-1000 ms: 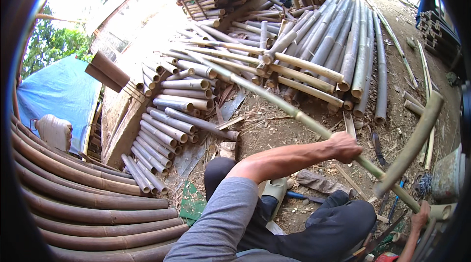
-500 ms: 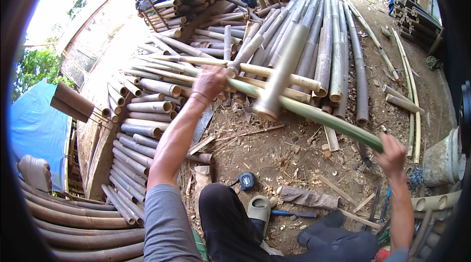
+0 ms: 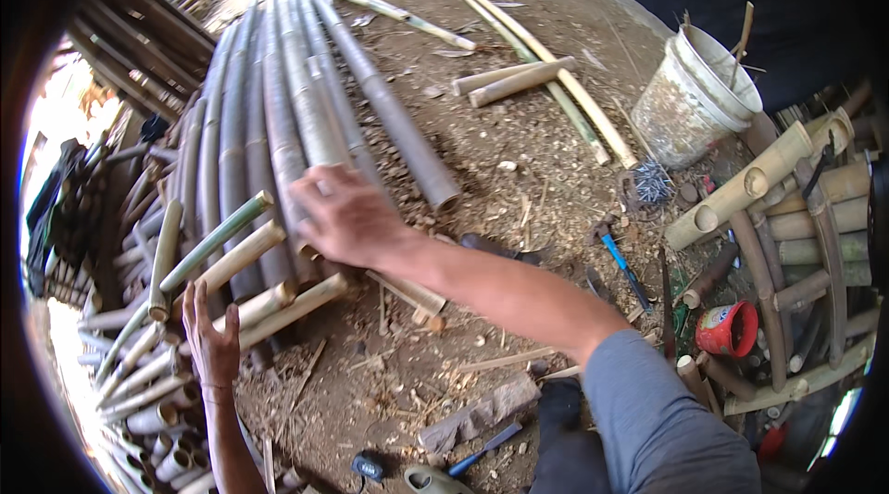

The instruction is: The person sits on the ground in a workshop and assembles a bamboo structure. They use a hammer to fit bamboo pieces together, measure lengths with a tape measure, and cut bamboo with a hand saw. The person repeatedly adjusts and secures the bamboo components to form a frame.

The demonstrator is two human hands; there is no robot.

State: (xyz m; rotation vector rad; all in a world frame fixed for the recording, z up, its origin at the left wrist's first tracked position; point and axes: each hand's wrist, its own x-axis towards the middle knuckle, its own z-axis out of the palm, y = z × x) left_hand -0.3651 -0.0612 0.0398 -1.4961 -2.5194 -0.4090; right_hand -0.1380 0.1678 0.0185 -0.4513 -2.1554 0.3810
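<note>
My left hand (image 3: 211,346) is open, fingers spread and pointing up, beside the stacked pale bamboo poles (image 3: 243,258). A green bamboo pole (image 3: 218,242) lies slantwise on that stack, just beyond the fingertips and apart from them. My right arm reaches across to the left. My right hand (image 3: 347,216) is smeared by motion over the near ends of long grey-brown bamboo poles (image 3: 287,96). A paler bamboo length (image 3: 322,133) runs up to it; whether the fingers grip it is hidden by the blur.
A dirty white bucket (image 3: 690,96) stands at the right, above a wire tangle (image 3: 651,183). Nearby are a blue-handled tool (image 3: 625,272), a red tub (image 3: 727,329) and a notched bamboo rack (image 3: 741,193). Close to me lie a wood block (image 3: 480,411) and a tape measure (image 3: 368,466).
Both hands have let go of the green bamboo pole, which now lies on the stack. My right hand has swung left across the poles. The view has turned to the right.
</note>
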